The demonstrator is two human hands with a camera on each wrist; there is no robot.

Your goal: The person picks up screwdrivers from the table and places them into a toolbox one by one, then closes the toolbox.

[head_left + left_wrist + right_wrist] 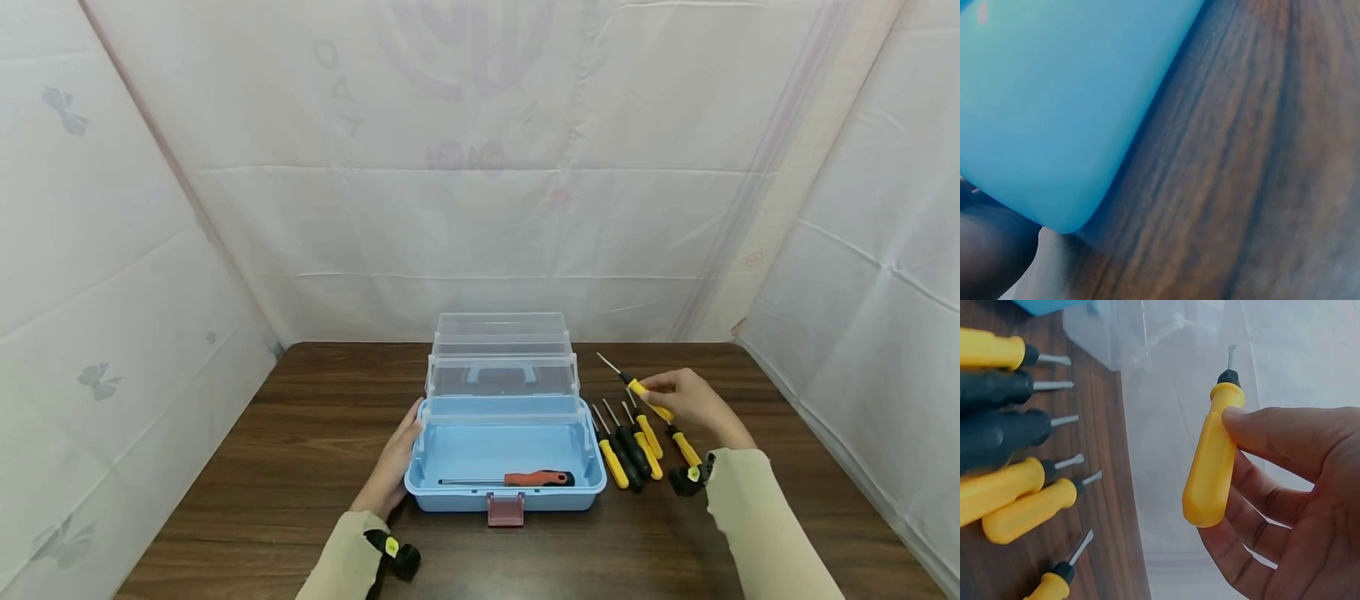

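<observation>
The work looks to be at an early stage: 1 orange-handled screwdriver lies inside the open blue toolbox, along its front, while 7 more are outside it. Of those 7, the right hand pinches a yellow screwdriver by the handle, raised to the right of the toolbox; 4 yellow-handled ones and 2 black-handled ones lie on the bench beneath. The left hand rests against the toolbox's left side; whether its fingers curl round the rim I cannot tell. The clear lid stands raised. The bench is dark brown with wood grain, enclosed behind and on both sides by creased white sheeting with faint prints.
</observation>
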